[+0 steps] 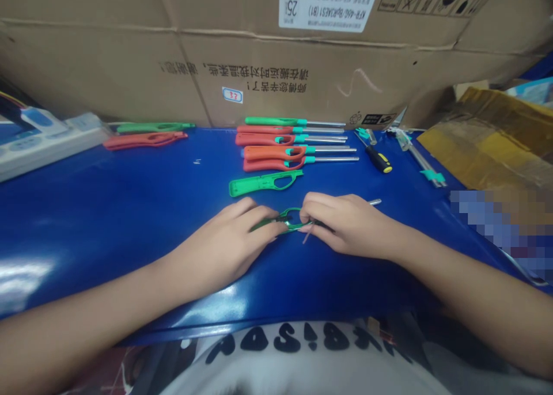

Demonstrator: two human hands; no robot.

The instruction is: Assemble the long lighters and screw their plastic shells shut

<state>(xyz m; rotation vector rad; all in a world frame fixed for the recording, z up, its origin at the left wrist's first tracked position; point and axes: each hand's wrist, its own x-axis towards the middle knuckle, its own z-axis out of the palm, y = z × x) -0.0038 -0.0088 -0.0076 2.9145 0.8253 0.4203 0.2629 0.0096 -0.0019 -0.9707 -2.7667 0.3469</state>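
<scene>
one green casing (295,227) | left hand (239,236), right hand (345,222) clamped thereon | room before tabletop edge (181,327)

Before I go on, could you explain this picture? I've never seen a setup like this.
There is no machine here: these are a person's bare hands, seen from a camera worn on the head, looking forward and down. On the blue tabletop, the left hand and right hand hold a green handle piece on either side of its loop; the fingers hide much of it. A metal tube tip shows beyond the right hand. Farther back lie a loose green shell, a row of what look like long lighters, and a screwdriver. A cardboard box stands behind.
</scene>
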